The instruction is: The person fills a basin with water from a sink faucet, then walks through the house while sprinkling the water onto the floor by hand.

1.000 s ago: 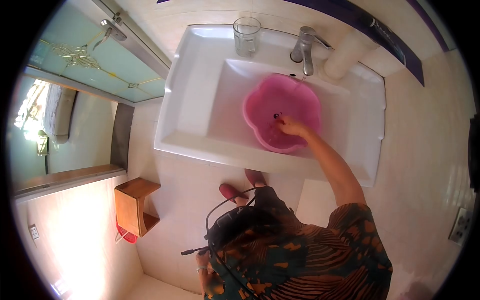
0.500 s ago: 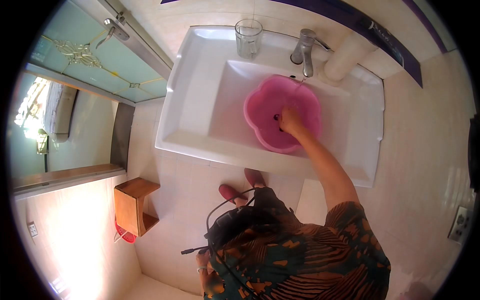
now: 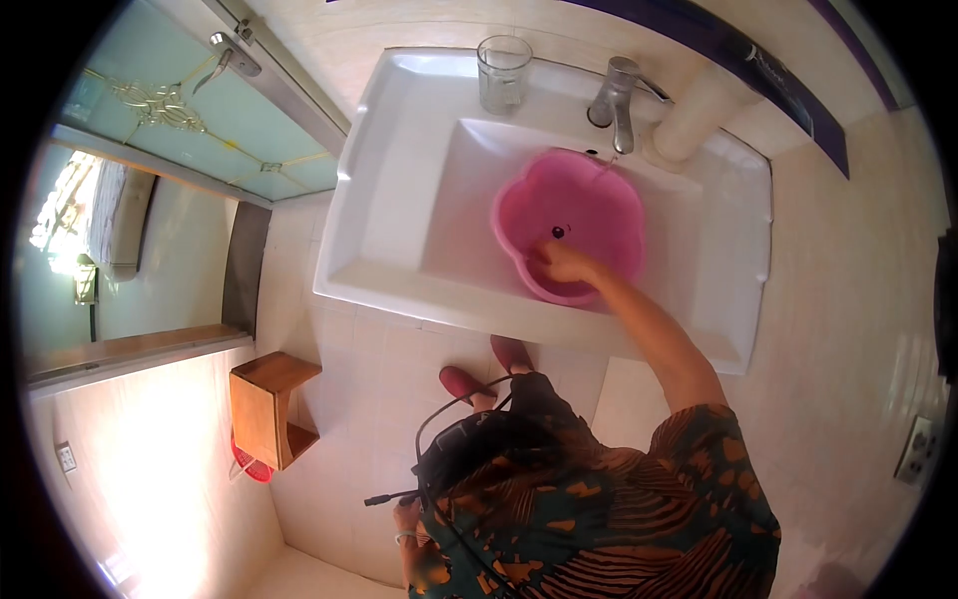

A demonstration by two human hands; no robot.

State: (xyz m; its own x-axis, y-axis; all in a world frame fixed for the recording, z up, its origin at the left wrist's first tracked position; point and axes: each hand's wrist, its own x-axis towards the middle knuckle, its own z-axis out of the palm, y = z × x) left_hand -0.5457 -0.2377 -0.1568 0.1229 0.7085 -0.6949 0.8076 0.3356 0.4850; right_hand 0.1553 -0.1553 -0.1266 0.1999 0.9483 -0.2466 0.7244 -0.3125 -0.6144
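Observation:
A pink scalloped basin point(image 3: 621, 205) sits in the white sink, under the metal faucet point(image 3: 619, 100), from which a thin stream of water runs. My right hand point(image 3: 564, 262) is inside it, near the front left wall, with the fingers bent together and pointing down. Whether they hold anything is hidden. A small dark round spot point(image 3: 558, 232) shows on the basin's bottom beyond the hand. My left hand point(image 3: 406, 515) hangs low beside my body, close to a black cable point(image 3: 389, 498). Its fingers are mostly hidden.
A clear glass mug point(image 3: 503, 85) stands on the back rim of the sink point(image 3: 389, 190). A wooden stool point(image 3: 261, 414) and a red plastic thing point(image 3: 254, 464) are on the floor at left. The glass-panelled door point(image 3: 190, 120) stands at upper left.
My right hand has moved left and toward me inside the basin, uncovering more of the bottom around the dark spot. My left hand stays about where it was.

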